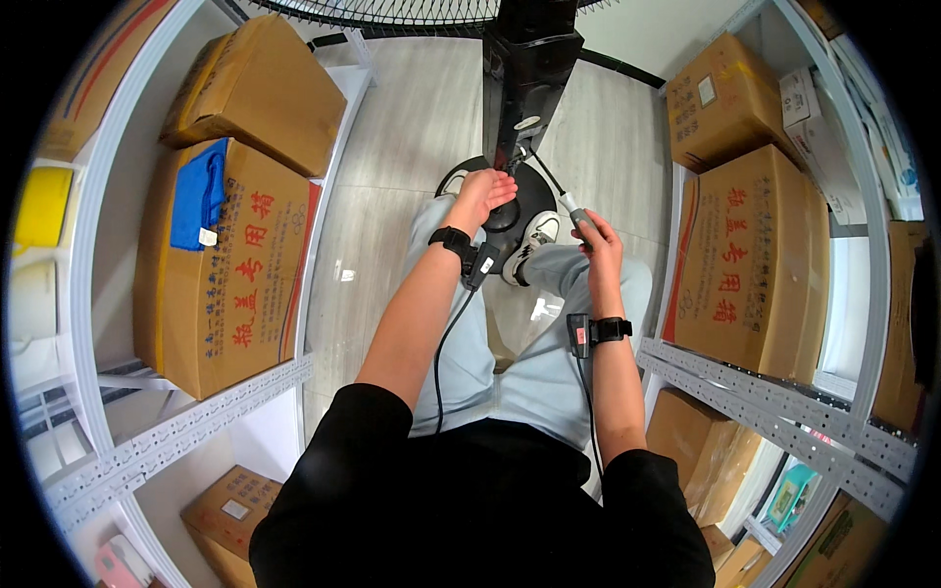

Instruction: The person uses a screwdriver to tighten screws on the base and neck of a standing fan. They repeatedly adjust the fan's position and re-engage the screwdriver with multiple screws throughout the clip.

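A black standing fan [529, 83] rises in front of me, and its round black base [537, 196] rests on the floor between my shoes. My right hand [602, 245] grips the grey handle of a screwdriver [576, 210]. The shaft slants up and left, with its tip at the lower part of the fan's post; whether it sits in a screw is too small to tell. Just left of the tip, my left hand [484, 196] is beside the post, fingers stretched out and palm partly turned away. Nothing shows in it.
Metal shelving [186, 423] on the left holds cardboard boxes [240, 269], one with a blue cloth [200, 196] on top. More cardboard boxes [740, 260] fill the right rack. The fan's wire guard [392, 12] spans the top. Cables [441, 358] trail from both wrist straps.
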